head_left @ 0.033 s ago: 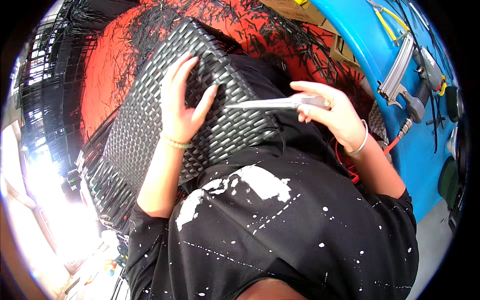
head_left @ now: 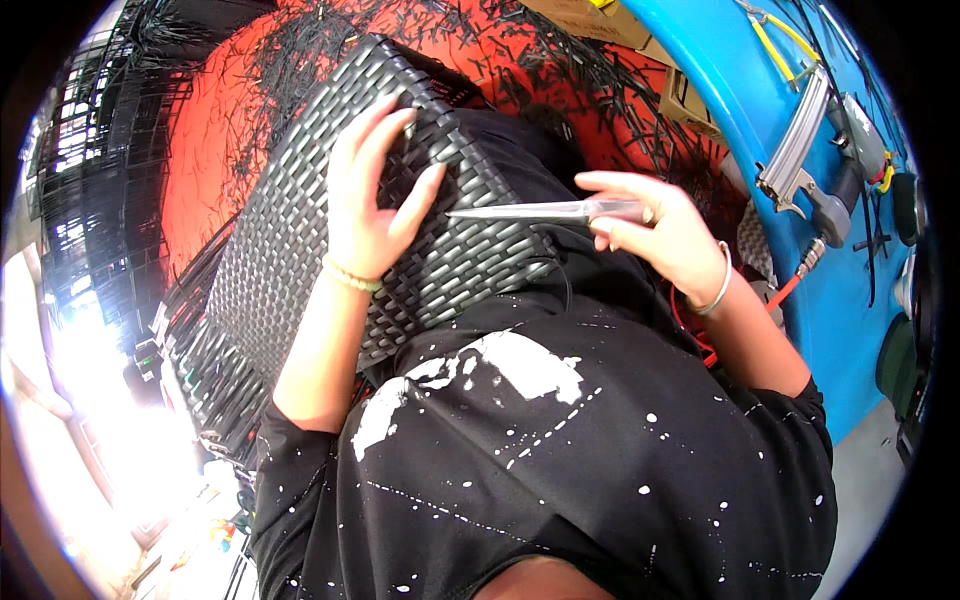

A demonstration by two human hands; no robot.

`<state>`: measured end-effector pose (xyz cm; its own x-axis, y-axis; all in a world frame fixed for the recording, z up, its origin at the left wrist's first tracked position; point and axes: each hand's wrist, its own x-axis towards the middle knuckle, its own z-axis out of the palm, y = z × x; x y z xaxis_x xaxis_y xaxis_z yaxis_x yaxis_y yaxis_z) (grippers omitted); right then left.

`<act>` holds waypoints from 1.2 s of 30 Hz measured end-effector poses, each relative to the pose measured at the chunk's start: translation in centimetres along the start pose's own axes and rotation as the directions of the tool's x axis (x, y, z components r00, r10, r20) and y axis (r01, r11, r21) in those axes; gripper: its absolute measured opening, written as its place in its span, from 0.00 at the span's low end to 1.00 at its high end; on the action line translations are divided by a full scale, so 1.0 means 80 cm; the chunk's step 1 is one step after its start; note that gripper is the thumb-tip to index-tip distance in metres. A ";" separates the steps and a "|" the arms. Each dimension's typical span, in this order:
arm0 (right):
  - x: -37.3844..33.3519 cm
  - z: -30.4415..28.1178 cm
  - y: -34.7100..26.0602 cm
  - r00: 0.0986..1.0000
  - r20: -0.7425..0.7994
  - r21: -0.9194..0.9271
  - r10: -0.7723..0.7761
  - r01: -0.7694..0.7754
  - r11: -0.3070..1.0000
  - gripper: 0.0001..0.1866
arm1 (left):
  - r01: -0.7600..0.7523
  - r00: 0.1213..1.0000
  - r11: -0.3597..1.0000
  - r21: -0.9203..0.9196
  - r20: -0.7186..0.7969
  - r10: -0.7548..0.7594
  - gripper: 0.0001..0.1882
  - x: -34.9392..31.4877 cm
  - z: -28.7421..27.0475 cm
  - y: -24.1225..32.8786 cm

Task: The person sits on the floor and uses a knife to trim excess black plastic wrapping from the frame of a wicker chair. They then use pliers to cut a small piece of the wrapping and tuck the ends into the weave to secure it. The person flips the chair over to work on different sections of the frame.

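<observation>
A black woven panel (head_left: 290, 220) of glossy flat plastic strips lies tilted across my lap. My left hand (head_left: 372, 195) rests on its upper part, fingers spread and thumb apart, with nothing held. In my right hand (head_left: 660, 225) is a slim pointed silver metal tool (head_left: 540, 211), gripped between thumb and fingers; its rear end is hidden in the hand. The tip points left over the weave, close to my left thumb. Whether it touches the strips I cannot tell. Loose strip ends (head_left: 200, 390) stick out along the panel's lower left edge.
A blue table (head_left: 700, 50) curves along the right, bearing a staple gun (head_left: 810, 150) with a red air hose (head_left: 790, 285) and yellow-handled pliers (head_left: 775, 45). Black strip scraps litter the red floor covering (head_left: 210, 130). Cardboard boxes (head_left: 690, 105) stand beneath the table's edge. Black woven frames (head_left: 100, 170) stand at left.
My left hand has shifted slightly up and to the right on the panel. The pointed tool has moved a little to the left with my right hand.
</observation>
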<state>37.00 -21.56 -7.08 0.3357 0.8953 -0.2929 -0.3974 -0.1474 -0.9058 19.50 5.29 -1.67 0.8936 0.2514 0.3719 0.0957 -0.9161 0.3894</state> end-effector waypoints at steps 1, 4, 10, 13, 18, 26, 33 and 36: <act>-0.001 0.000 0.003 0.999 0.031 -0.071 0.016 -0.014 0.997 0.21 | -0.019 1.000 1.000 0.007 0.020 0.019 0.25 0.006 0.006 -0.003; -0.005 -0.009 0.016 0.990 0.142 -0.105 0.027 -0.012 0.994 0.13 | 0.011 1.000 0.999 -0.031 0.001 -0.011 0.17 0.017 0.018 -0.005; -0.004 -0.031 -0.005 0.926 0.292 -0.575 -0.241 0.371 0.729 0.20 | -0.036 0.999 0.996 -0.087 0.009 0.036 0.11 0.024 0.025 -0.008; -0.018 -0.035 -0.056 0.930 0.298 -0.731 -0.215 0.367 0.575 0.24 | -0.095 0.995 0.994 -0.059 -0.014 0.094 0.13 0.010 0.022 -0.008; -0.019 -0.028 -0.076 0.877 0.330 -0.837 -0.348 0.442 0.322 0.20 | -0.126 0.990 0.991 -0.037 -0.067 0.124 0.15 -0.002 0.030 -0.008; -0.004 0.005 -0.056 0.907 0.338 -0.774 -0.250 0.419 0.474 0.15 | -0.069 0.995 0.996 0.049 -0.074 0.072 0.18 -0.012 0.029 0.012; 0.000 -0.009 -0.049 0.923 0.134 -0.670 -0.360 0.352 0.653 0.17 | -0.100 0.989 0.994 0.044 -0.101 0.104 0.15 -0.020 0.032 -0.001; 0.000 -0.004 -0.064 0.923 0.055 -0.726 -0.380 0.298 0.620 0.15 | -0.085 0.988 0.996 0.012 -0.131 0.086 0.14 -0.020 0.028 0.009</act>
<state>39.29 -20.94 -2.57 0.4136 0.9060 0.0905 0.4740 -0.1294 -0.8710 19.12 3.52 -3.86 0.8335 0.2100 0.5110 0.0244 -0.9380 0.3457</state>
